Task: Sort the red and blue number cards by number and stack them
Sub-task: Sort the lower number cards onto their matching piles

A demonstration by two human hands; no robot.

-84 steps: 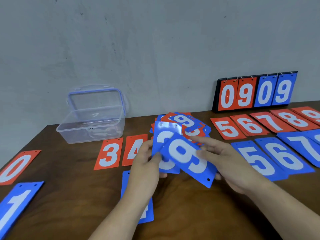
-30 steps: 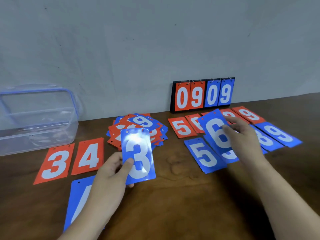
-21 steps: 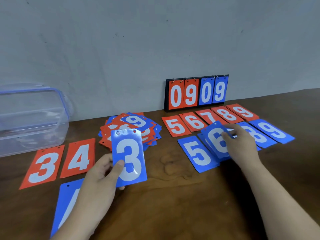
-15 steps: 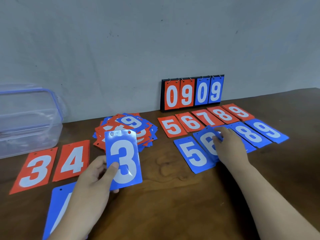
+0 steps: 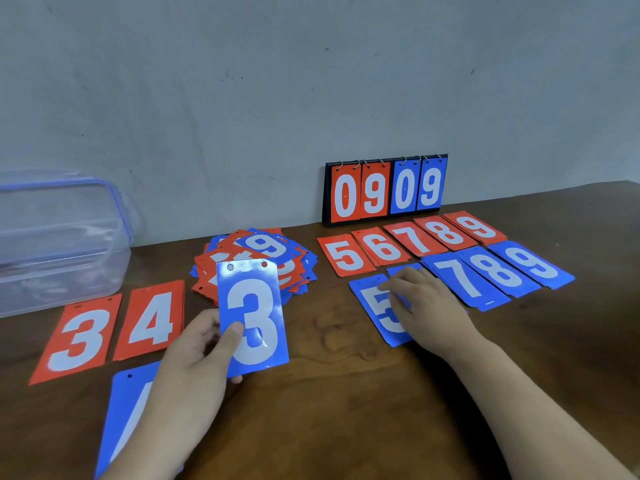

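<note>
The blue 6 card (image 5: pixel 401 270), aloft a second ago, now lies at three o'clock under the right hand (image 5: pixel 424 306), its grip flat and apart. The left hand (image 5: pixel 194 355) clamps the blue 3 card (image 5: pixel 254 317), likely next.

Dark wooden table (image 5: pixel 346 410), set against a grey wall. At the far left, a clear plastic box (image 5: pixel 62 251) with a blue-rimmed lid. Just in front of it, side by side, a red 3 card (image 5: pixel 78 341) and a red 4 card (image 5: pixel 150 320). Nearer still, a blue card (image 5: pixel 119 410), number mostly hidden. Toward the back in the middle, a loose heap of red and blue cards (image 5: pixel 266 247), a blue 9 uppermost. To the right, a red row (image 5: pixel 412 239) of 5 to 9. Just in front of that, a blue row (image 5: pixel 498 271): 5, one card mostly covered, then 7, 8, 9. Behind both rows, by the wall, a small flip scoreboard (image 5: pixel 386 190) showing 0909.
</note>
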